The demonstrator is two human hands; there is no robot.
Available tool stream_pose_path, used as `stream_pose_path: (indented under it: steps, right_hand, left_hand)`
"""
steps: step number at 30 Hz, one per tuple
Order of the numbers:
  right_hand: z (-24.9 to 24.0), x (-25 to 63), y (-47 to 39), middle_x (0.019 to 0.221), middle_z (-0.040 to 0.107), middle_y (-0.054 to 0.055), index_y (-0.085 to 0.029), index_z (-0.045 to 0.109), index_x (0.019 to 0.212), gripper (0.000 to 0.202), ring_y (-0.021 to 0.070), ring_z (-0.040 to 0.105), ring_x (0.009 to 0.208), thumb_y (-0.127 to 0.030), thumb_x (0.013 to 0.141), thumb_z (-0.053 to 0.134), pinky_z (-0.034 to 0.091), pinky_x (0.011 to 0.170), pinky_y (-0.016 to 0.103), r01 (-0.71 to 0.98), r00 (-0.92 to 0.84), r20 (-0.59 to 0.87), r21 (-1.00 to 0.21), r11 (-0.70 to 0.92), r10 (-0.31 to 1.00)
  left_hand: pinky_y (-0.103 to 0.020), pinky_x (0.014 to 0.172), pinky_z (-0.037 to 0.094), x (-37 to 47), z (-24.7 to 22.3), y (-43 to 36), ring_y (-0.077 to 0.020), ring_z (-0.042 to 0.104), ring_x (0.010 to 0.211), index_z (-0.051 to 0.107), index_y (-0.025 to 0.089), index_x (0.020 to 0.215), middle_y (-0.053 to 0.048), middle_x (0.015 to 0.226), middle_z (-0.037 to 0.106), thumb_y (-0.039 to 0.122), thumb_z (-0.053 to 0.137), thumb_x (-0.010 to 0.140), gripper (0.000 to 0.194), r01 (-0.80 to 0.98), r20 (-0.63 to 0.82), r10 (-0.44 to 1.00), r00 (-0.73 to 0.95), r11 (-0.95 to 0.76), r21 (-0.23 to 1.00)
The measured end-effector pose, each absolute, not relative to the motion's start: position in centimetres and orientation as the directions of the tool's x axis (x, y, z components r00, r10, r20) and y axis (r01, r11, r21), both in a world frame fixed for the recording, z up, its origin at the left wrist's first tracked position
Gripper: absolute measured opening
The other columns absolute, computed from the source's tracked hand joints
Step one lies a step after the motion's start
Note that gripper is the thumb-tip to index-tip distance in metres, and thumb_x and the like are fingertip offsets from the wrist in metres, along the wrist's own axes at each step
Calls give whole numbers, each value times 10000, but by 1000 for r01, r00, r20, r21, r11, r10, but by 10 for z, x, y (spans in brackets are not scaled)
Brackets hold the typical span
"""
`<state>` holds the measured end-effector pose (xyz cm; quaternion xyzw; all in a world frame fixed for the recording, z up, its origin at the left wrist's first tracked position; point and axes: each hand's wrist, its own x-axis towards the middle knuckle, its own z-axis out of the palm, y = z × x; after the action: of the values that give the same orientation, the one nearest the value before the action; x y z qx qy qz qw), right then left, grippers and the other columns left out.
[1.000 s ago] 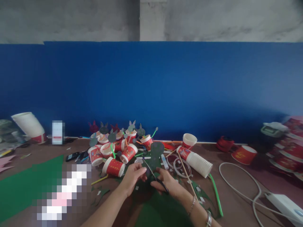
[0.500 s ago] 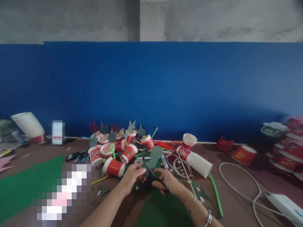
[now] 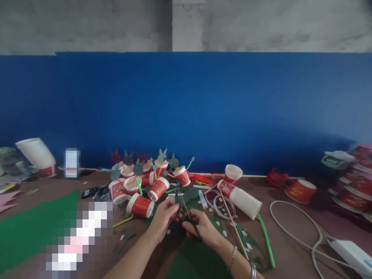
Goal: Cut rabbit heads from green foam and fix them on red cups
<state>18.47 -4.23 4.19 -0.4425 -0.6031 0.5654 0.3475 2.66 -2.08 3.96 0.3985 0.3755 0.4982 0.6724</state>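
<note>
My right hand (image 3: 202, 228) grips a pair of scissors (image 3: 196, 231) with dark handles, its blades pointing up and away. Close to the blades, my left hand (image 3: 164, 217) pinches a small dark piece of paper (image 3: 179, 210), whose exact shape is partly hidden by the fingers. Beyond the hands, a dark green paper cutout (image 3: 191, 194) lies on the table beside a glue stick (image 3: 202, 199). Beneath my wrists spreads a larger green sheet (image 3: 197, 259). A red paper cup (image 3: 140, 205) rests on its side left of my left hand.
Several red paper cups with paper animal heads (image 3: 138, 167) crowd the back. To the right are a stack of cups (image 3: 242, 200), a tape roll (image 3: 223, 206), a wooden stick (image 3: 234, 219), a green straw (image 3: 266, 242) and a white cable (image 3: 299, 219). A green sheet (image 3: 40, 228) lies left.
The rounded green cutout that stood up beyond the hands now lies lower on the table. The scissors have turned more upright, and my right hand has shifted slightly left.
</note>
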Motion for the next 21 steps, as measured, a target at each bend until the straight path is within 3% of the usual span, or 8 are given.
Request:
stream_pose_path:
  steps: [21]
  right_hand:
    - [42, 176, -47, 482, 534, -46, -153, 515, 795, 398, 91, 474, 430, -519, 696, 634, 338, 448, 205, 125, -375, -72, -992, -26, 924]
  left_hand:
    - [-216, 520, 363, 34, 44, -29, -107, 535, 528, 460, 176, 591, 37, 542, 579, 289, 694, 669, 271, -417, -106, 964, 246, 204, 886]
